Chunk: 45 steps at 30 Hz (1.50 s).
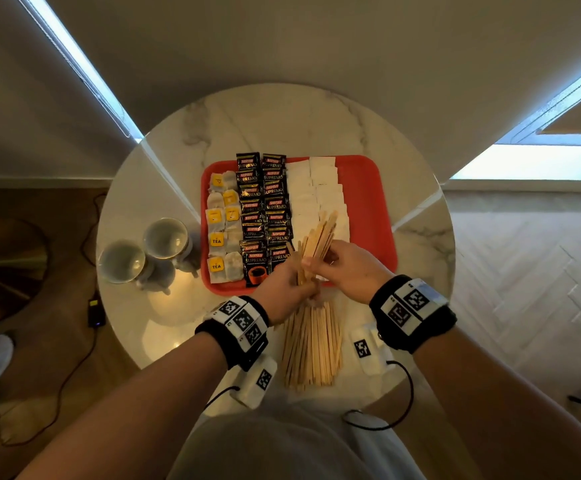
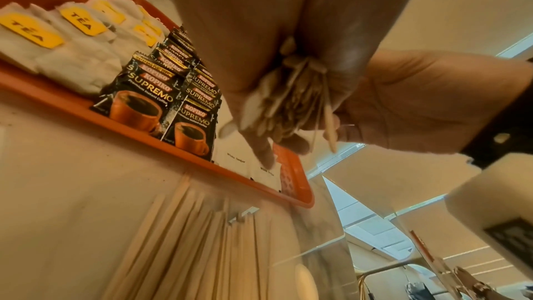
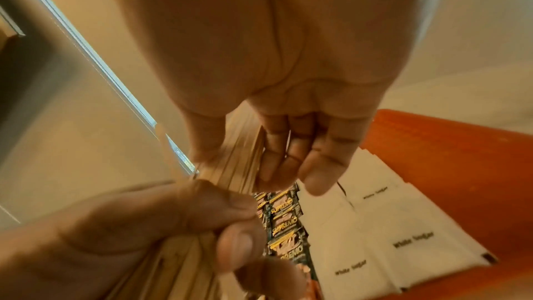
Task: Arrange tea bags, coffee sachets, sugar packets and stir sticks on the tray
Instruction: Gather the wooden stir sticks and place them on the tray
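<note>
Head view: left hand (image 1: 287, 287) and right hand (image 1: 346, 268) are both gripping a bundle of stir sticks (image 1: 318, 237) over the tray's (image 1: 368, 209) near edge. Left wrist view: more loose sticks (image 2: 202, 248) are lying on the desk (image 2: 57, 191). Right wrist view: the right hand's grip is curling around the bundle above the sugar packets (image 3: 403, 236).

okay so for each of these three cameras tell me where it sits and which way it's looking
Head: above, looking down on the tray; both forearms, left hand, right hand.
Left wrist: under the left hand, facing the tea bags.
Right wrist: under the right hand, facing the sugar packets.
All share the stir sticks.
</note>
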Available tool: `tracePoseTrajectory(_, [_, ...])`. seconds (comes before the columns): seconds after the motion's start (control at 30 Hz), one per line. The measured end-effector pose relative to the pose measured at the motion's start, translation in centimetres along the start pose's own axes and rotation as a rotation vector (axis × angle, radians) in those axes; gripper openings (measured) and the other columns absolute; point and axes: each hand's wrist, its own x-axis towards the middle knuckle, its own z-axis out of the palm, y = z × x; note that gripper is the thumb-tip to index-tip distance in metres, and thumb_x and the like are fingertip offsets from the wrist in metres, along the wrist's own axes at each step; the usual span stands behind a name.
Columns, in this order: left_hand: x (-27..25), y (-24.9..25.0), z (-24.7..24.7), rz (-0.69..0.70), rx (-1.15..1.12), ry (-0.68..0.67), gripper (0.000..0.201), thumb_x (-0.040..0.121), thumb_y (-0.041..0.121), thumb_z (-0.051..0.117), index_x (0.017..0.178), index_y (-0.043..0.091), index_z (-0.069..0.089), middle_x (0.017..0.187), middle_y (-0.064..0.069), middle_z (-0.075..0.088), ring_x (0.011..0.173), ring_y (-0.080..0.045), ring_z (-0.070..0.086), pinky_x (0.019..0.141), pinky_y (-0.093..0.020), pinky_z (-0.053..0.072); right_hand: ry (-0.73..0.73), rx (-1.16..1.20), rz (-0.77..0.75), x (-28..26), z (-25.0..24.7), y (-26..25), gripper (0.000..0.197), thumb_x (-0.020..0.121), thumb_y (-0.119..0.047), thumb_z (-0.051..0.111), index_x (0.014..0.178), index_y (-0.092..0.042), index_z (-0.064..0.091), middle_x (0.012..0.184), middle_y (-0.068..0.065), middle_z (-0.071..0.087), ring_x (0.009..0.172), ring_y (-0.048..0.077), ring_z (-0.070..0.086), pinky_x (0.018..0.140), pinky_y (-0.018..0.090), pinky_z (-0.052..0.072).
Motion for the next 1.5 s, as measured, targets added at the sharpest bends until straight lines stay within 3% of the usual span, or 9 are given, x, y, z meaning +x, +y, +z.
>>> tracePoseTrajectory(0.23, [0.4, -0.3, 0.7, -0.04, 0.244, 0.095, 0.048, 0.097, 0.032, 0.059, 0.141, 0.026, 0.04, 0.092, 0.002, 0.069, 0.065, -0.012, 0.067, 0.062, -0.036, 0.059, 0.166, 0.323, 0.044, 0.1, -0.1, -0.6, 0.132, 0.053, -0.083, 0.076, 0.157, -0.036, 0.01, 0.149, 0.002, 0.051, 0.132, 0.019, 0.054, 0.105, 0.049, 0.051])
tracePoseTrajectory(0.4, [0.7, 0.2, 0.9, -0.044, 0.321, 0.164, 0.04, 0.096, 0.029, 0.063, 0.131, 0.021, 0.045, 0.082, 0.011, 0.062, 0.063, -0.001, 0.059, 0.056, -0.017, 0.047, 0.163, 0.301, 0.035, 0.0, -0.4, -0.9, 0.114, 0.07, -0.057, 0.085, 0.156, -0.032, 0.014, 0.141, 0.001, 0.055, 0.125, 0.016, 0.058, 0.107, 0.042, 0.05])
tracePoseTrajectory(0.53, [0.6, 0.5, 1.1, -0.071, 0.147, 0.114, 0.048, 0.09, 0.034, 0.072, 0.127, 0.023, 0.044, 0.083, -0.009, 0.072, 0.058, -0.022, 0.069, 0.052, -0.032, 0.058, 0.275, 0.312, 0.028, 0.1, -0.4, -0.6, 0.066, 0.082, -0.03, 0.084, 0.13, -0.033, 0.039, 0.106, -0.006, 0.068, 0.092, 0.008, 0.07, 0.088, 0.034, 0.059])
tracePoseTrajectory(0.8, [0.2, 0.6, 1.3, -0.1, 0.048, 0.027, 0.027, 0.096, 0.02, 0.063, 0.119, 0.014, 0.051, 0.093, -0.017, 0.071, 0.078, -0.027, 0.074, 0.072, -0.046, 0.063, 0.311, 0.084, -0.003, 1.2, -0.9, -1.1, 0.065, 0.091, -0.048, 0.067, 0.146, -0.029, 0.039, 0.137, -0.004, 0.05, 0.118, 0.013, 0.053, 0.098, 0.031, 0.045])
tracePoseTrajectory(0.9, [0.6, 0.4, 1.2, -0.068, 0.258, -0.017, 0.031, 0.097, 0.024, 0.061, 0.124, 0.017, 0.048, 0.083, -0.003, 0.073, 0.069, -0.014, 0.073, 0.068, -0.032, 0.063, 0.138, -0.105, 0.002, 1.9, -1.3, -1.6, 0.027, 0.101, -0.031, 0.052, 0.118, -0.02, 0.07, 0.118, -0.004, 0.069, 0.109, 0.015, 0.063, 0.088, 0.027, 0.045])
tracePoseTrajectory(1.0, [0.8, 0.5, 1.2, -0.059, 0.359, -0.003, 0.054, 0.097, 0.027, 0.06, 0.144, 0.022, 0.035, 0.082, 0.005, 0.07, 0.062, -0.004, 0.067, 0.056, -0.018, 0.053, 0.013, -0.113, 0.017, 2.1, -1.3, -1.7, 0.033, 0.103, -0.03, 0.048, 0.097, -0.018, 0.077, 0.1, -0.004, 0.074, 0.094, 0.015, 0.066, 0.083, 0.028, 0.044])
tracePoseTrajectory(1.1, [0.9, 0.8, 1.0, -0.023, 0.444, 0.029, 0.047, 0.098, 0.029, 0.059, 0.139, 0.018, 0.04, 0.077, 0.008, 0.061, 0.062, -0.007, 0.061, 0.058, -0.016, 0.047, 0.036, -0.106, 0.015, 2.0, -1.4, -1.4, 0.04, 0.1, -0.054, 0.05, 0.109, -0.022, 0.072, 0.102, -0.008, 0.07, 0.095, 0.011, 0.064, 0.085, 0.029, 0.048])
tracePoseTrajectory(1.27, [2.0, 1.4, 1.5, -0.037, 0.467, 0.076, 0.046, 0.095, 0.036, 0.064, 0.13, 0.011, 0.046, 0.072, 0.0, 0.067, 0.059, -0.008, 0.063, 0.057, -0.022, 0.05, 0.035, -0.118, -0.029, 2.2, -0.5, -0.9, 0.027, 0.104, -0.03, 0.048, 0.111, -0.023, 0.074, 0.112, -0.004, 0.073, 0.105, 0.015, 0.066, 0.092, 0.03, 0.049])
tracePoseTrajectory(1.5, [2.4, 1.1, -0.6, -0.096, 0.004, 0.174, 0.023, 0.094, 0.031, 0.068, 0.103, 0.012, 0.061, 0.079, -0.007, 0.074, 0.064, -0.026, 0.07, 0.072, -0.045, 0.062, 0.215, 0.122, -0.082, 0.9, -0.8, -0.8, 0.042, 0.104, -0.046, 0.047, 0.142, -0.029, 0.054, 0.137, -0.01, 0.06, 0.123, 0.005, 0.055, 0.106, 0.029, 0.042])
